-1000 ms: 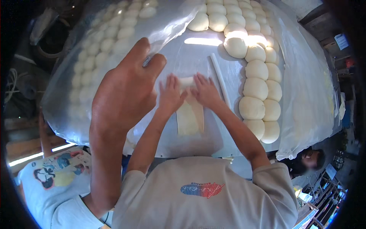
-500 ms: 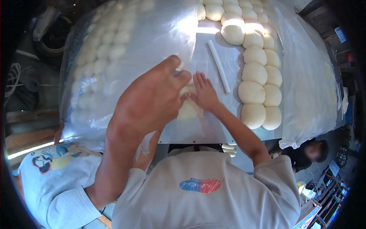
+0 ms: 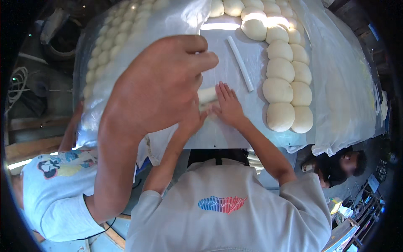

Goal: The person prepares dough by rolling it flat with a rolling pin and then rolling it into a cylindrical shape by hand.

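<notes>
- The strip of dough [image 3: 207,94] lies on the table [image 3: 235,136], near the middle of its near edge; we see only a short pale piece of it, the rest is covered by hands
- Our left hand [image 3: 161,84] hangs above it, close to the camera, back turned up; its fingers [image 3: 200,45] lie together and bent, but the palm is hidden, so we cannot tell whether it grips anything; our right hand is out of view
- A co-worker's hand [image 3: 228,106] presses flat on the dough, fingers straight and slightly apart; the co-worker's other hand is mostly behind ours
- A white stick [image 3: 241,64] lies just beyond
- Bare dough balls [image 3: 279,90] line the right side; more balls [image 3: 103,63] blur under a plastic sheet [image 3: 168,17] on the left
</notes>
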`<state>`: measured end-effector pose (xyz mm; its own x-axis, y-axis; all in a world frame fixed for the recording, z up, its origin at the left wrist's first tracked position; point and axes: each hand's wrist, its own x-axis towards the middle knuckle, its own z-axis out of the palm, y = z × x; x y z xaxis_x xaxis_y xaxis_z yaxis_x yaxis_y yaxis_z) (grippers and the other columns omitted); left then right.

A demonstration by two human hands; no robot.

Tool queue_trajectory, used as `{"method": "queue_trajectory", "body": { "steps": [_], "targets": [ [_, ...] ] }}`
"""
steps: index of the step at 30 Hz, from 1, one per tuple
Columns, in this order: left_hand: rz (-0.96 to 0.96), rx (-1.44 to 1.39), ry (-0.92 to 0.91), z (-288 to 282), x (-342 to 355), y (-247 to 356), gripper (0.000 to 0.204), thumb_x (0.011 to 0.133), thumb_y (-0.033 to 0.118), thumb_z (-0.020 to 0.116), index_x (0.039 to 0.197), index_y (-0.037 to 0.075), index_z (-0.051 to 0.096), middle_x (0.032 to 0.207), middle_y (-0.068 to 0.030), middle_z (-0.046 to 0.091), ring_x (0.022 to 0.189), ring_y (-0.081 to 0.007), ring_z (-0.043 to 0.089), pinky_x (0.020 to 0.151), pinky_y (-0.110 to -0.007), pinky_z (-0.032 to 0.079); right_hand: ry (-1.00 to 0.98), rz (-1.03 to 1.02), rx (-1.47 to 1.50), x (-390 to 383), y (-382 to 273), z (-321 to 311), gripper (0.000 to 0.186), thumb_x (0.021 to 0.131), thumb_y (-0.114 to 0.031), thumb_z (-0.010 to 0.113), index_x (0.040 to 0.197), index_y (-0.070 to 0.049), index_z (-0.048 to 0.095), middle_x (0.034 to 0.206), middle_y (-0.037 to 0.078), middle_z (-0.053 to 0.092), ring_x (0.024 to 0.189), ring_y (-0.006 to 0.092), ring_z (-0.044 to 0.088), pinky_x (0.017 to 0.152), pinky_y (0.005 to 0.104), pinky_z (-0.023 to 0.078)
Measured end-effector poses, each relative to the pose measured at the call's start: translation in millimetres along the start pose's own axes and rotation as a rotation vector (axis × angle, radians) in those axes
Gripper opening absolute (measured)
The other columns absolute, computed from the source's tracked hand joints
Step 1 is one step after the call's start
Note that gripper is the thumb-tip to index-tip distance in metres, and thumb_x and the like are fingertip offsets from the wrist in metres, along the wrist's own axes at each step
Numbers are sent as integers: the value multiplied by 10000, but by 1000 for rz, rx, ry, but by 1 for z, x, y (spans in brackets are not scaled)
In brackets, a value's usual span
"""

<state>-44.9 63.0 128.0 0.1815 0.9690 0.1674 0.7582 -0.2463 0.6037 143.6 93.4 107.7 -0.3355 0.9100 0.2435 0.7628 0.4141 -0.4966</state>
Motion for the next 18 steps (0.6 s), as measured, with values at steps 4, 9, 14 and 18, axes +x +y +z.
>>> {"method": "queue_trajectory", "body": {
  "steps": [4, 9, 14, 18],
  "targets": [
    [-16, 267, -257, 26, -81, -11, 763, 934, 388, 503, 1440, -105, 213, 1493, -322, 212, 1429, -409, 164, 1121, -594, 156, -230, -2, -184, -105, -16, 15, 727, 880, -381, 579, 1423, 35, 332, 1479, 234, 318, 1406, 333, 276, 1114, 554, 232],
    [-73, 423, -401, 1, -93, -3, 766, 910, 382, 554, 1451, -62, 244, 1481, -288, 281, 1414, -391, 225, 1119, -572, 193, -254, -50, -160, -88, -22, 4, 694, 879, -384, 586, 1396, 27, 372, 1443, 227, 366, 1374, 336, 322, 1103, 564, 249],
    [-348, 8, -560, -49, -52, -2, 777, 864, 405, 622, 1444, 2, 299, 1499, -245, 277, 1412, -359, 250, 1103, -584, 214, -319, 89, 163, -52, -18, -20, 709, 845, -389, 637, 1377, 12, 397, 1423, 231, 377, 1348, 359, 340, 1095, 568, 264],
    [-28, 99, -139, -20, -21, -8, 810, 807, 403, 691, 1423, 15, 334, 1488, -198, 326, 1400, -323, 293, 1100, -606, 199, -144, -63, -64, -23, -24, -8, 804, 770, -389, 723, 1404, -38, 374, 1453, 230, 329, 1353, 399, 316, 1082, 605, 254]
  ]
}}
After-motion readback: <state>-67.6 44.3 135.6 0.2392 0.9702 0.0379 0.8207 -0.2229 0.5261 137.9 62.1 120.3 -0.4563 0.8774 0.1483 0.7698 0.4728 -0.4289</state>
